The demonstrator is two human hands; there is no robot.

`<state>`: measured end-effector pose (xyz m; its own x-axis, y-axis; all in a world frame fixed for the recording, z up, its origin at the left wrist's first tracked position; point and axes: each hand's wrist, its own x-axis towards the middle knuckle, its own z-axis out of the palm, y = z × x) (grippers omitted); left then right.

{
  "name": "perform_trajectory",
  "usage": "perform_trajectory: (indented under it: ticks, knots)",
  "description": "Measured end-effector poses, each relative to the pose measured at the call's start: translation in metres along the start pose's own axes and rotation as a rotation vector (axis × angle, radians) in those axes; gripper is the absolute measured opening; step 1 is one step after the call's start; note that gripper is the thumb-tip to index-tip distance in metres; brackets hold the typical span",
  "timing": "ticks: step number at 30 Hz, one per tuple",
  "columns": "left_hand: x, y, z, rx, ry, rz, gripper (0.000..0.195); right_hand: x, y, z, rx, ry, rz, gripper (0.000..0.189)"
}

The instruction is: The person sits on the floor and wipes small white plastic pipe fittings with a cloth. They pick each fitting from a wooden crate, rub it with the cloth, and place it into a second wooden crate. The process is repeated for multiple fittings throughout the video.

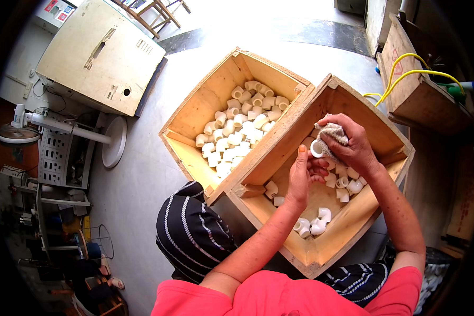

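Note:
In my right hand [355, 148] is a bunched pale cloth [335, 133], wrapped against a white plastic pipe elbow [316, 149] whose round mouth faces left. My left hand [299, 179] is just beside that elbow, thumb raised and fingers apart; whether a fingertip touches it cannot be told. Both hands are over the nearer wooden box [260, 211]. Loose white elbows [343, 182] lie on its floor, with a few more in the near corner; my hands and forearms hide part of the inside. Adjoining it on the left, a second wooden box [199, 110] holds a pile of similar elbows [237, 132].
An off-white metal cabinet [102, 51] and a white pedestal fan [73, 128] stand left. At right, yellow tubing [409, 74] loops over a wooden crate [422, 93]. A wooden stool [154, 15] is at the top. Part of a seated person [96, 284] shows lower left.

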<state>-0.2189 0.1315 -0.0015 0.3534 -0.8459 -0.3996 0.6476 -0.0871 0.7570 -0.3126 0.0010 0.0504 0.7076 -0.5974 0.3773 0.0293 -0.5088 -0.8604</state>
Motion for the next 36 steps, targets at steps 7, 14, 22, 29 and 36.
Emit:
perform_trajectory:
  ticks: [7,14,22,29,36]
  knots:
    - [0.002,0.001,-0.005,-0.158,-0.214,-0.122,0.056,0.002,-0.011,-0.005,-0.172,-0.112,-0.193,0.034]
    - [0.002,0.001,-0.005,-0.274,-0.252,-0.141,0.049,-0.002,0.000,-0.001,-0.055,-0.067,-0.157,0.030]
    - [0.000,0.002,0.001,-0.133,-0.179,0.000,0.043,-0.010,0.007,0.005,0.352,0.007,0.287,0.019]
    - [-0.002,0.001,0.004,-0.040,-0.111,0.067,0.046,-0.012,0.034,0.007,0.631,0.110,0.596,0.029]
    - [-0.002,0.026,0.022,0.085,-0.141,0.169,0.051,-0.011,0.060,-0.001,0.714,0.322,0.598,0.027]
